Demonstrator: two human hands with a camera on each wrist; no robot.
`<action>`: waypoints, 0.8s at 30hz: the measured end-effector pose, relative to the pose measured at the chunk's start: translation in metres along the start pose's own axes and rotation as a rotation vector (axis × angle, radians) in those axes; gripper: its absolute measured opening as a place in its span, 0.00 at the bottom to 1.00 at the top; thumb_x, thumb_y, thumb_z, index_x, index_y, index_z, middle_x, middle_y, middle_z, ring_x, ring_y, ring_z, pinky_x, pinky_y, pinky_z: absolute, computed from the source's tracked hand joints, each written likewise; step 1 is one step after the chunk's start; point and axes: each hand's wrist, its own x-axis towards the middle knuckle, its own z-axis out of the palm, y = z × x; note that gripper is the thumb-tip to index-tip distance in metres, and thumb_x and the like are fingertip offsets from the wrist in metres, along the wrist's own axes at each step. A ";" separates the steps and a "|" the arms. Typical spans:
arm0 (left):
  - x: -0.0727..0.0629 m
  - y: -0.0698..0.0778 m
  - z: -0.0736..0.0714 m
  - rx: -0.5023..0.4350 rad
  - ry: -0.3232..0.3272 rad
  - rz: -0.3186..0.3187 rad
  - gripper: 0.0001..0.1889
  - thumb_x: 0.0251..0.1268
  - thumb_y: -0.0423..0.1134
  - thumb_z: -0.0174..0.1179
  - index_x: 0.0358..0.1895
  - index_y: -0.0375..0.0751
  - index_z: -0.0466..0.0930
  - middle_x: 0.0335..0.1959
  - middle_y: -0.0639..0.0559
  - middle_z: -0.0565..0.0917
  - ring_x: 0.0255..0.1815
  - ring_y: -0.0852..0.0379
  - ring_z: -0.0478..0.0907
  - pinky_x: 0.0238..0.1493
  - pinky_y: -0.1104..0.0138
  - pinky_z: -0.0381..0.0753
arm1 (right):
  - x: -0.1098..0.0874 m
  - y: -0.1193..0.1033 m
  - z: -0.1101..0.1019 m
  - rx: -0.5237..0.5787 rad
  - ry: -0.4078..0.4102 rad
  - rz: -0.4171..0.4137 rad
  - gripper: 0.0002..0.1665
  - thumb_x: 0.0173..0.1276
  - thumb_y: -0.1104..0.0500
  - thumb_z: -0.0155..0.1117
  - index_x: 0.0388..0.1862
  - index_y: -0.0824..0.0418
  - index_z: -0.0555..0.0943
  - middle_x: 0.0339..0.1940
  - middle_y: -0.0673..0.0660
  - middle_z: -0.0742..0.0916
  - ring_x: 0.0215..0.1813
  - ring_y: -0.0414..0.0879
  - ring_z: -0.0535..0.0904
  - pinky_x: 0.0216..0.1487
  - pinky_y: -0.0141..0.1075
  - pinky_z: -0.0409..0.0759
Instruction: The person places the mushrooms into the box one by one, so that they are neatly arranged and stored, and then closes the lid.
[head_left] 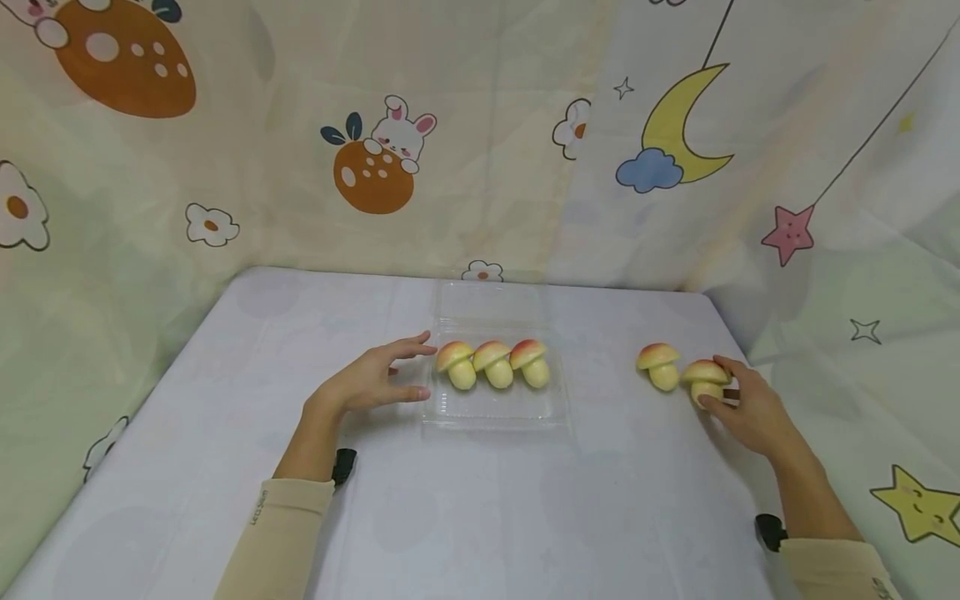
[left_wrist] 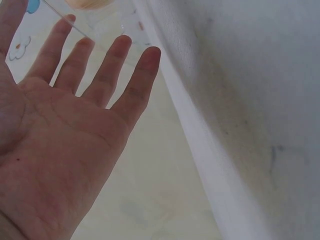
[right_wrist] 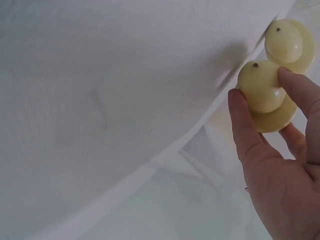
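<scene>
My left hand (head_left: 369,379) has its fingers extended and spread beside the left edge of a clear plastic box (head_left: 491,410). In the left wrist view its palm (left_wrist: 65,130) faces the camera with nothing in it. Three toy mushrooms (head_left: 493,364), yellow with reddish caps, lie in a row inside the box. Over at the right, my right hand (head_left: 757,412) pinches another toy mushroom (head_left: 707,372) between thumb and fingers. The right wrist view shows the rounded stem (right_wrist: 261,86) of this mushroom from below. One more toy mushroom (head_left: 660,367) lies just left of it on the table.
A white cloth covers the table (head_left: 480,517). The box's clear lid (head_left: 491,302) lies folded back toward the rear edge. Patterned fabric (head_left: 480,167) with rabbits, flowers and stars hangs behind and at both sides. Dark wrist devices (head_left: 344,467) sit at both cuffs.
</scene>
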 end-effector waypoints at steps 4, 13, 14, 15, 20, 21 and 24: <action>-0.001 0.001 0.000 -0.005 0.000 0.011 0.39 0.61 0.51 0.75 0.74 0.51 0.71 0.83 0.55 0.58 0.80 0.48 0.62 0.74 0.46 0.72 | 0.000 0.000 -0.003 0.033 0.060 -0.037 0.42 0.69 0.64 0.70 0.75 0.76 0.61 0.64 0.80 0.71 0.52 0.77 0.80 0.39 0.27 0.85; -0.002 0.002 -0.003 -0.013 -0.006 0.019 0.39 0.61 0.51 0.75 0.75 0.51 0.71 0.84 0.55 0.57 0.80 0.47 0.62 0.74 0.46 0.71 | -0.002 0.000 -0.006 0.082 0.100 -0.049 0.42 0.69 0.65 0.69 0.76 0.75 0.61 0.65 0.78 0.71 0.52 0.76 0.79 0.38 0.08 0.69; -0.002 0.002 -0.003 -0.010 -0.008 0.018 0.39 0.61 0.51 0.75 0.75 0.51 0.71 0.84 0.55 0.57 0.80 0.48 0.62 0.74 0.46 0.71 | -0.003 0.000 -0.006 0.088 0.099 -0.049 0.42 0.70 0.65 0.69 0.76 0.74 0.61 0.66 0.78 0.71 0.52 0.76 0.79 0.38 0.08 0.69; -0.002 0.002 -0.003 -0.009 -0.010 0.017 0.39 0.61 0.52 0.75 0.75 0.51 0.70 0.84 0.55 0.57 0.80 0.48 0.62 0.74 0.47 0.71 | -0.003 0.000 -0.006 0.098 0.098 -0.051 0.42 0.70 0.65 0.69 0.77 0.74 0.60 0.66 0.78 0.71 0.53 0.77 0.79 0.39 0.08 0.69; -0.002 0.002 -0.003 -0.011 -0.014 0.010 0.39 0.61 0.53 0.75 0.75 0.50 0.70 0.84 0.56 0.57 0.80 0.49 0.61 0.75 0.47 0.71 | -0.003 -0.002 -0.005 0.140 0.091 -0.077 0.43 0.70 0.65 0.70 0.78 0.71 0.61 0.68 0.76 0.72 0.53 0.69 0.81 0.42 0.08 0.71; -0.002 0.002 -0.003 -0.012 -0.013 0.010 0.39 0.61 0.53 0.75 0.75 0.50 0.70 0.84 0.56 0.57 0.80 0.49 0.61 0.75 0.47 0.71 | -0.003 -0.003 -0.005 0.149 0.092 -0.079 0.43 0.70 0.65 0.70 0.78 0.70 0.61 0.68 0.74 0.72 0.53 0.60 0.82 0.42 0.08 0.72; -0.002 0.001 -0.002 -0.009 -0.013 0.013 0.40 0.61 0.53 0.75 0.75 0.51 0.70 0.83 0.56 0.58 0.80 0.49 0.62 0.75 0.47 0.71 | -0.004 -0.005 -0.005 0.208 0.083 -0.082 0.43 0.70 0.65 0.70 0.79 0.69 0.61 0.69 0.71 0.72 0.52 0.34 0.80 0.44 0.10 0.74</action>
